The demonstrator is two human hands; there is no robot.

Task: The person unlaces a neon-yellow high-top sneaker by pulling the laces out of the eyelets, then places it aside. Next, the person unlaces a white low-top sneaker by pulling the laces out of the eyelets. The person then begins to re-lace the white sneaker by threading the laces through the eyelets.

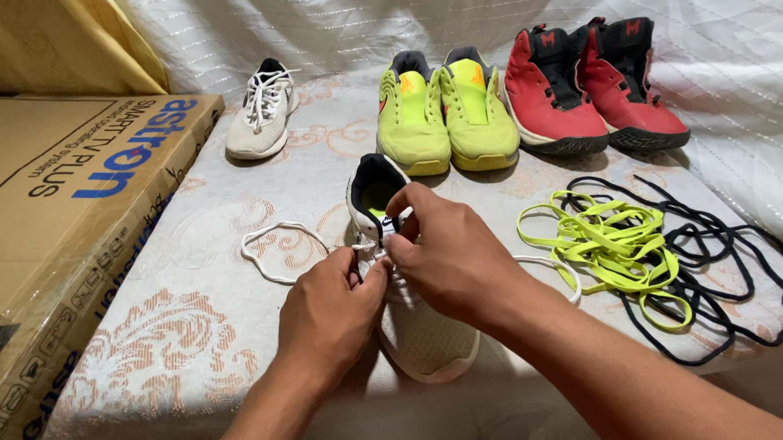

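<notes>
Your left hand (329, 312) and right hand (450, 253) are meeting over the white mesh low-top sneaker (413, 316) lying in the middle of the patterned mattress (168, 344), both sets of fingers pinching closed on its white flat shoelace (274, 251) at the eyelets, the lace looping out to the left. Beyond it are sitting a matching white laced sneaker (262, 122), a neon-yellow pair (447, 112) and a red high-top pair (590, 86), while loose neon-yellow laces (608, 241) and black laces (728, 258) are lying tangled to the right, and a large cardboard box (48, 226) is running along the left edge.
</notes>
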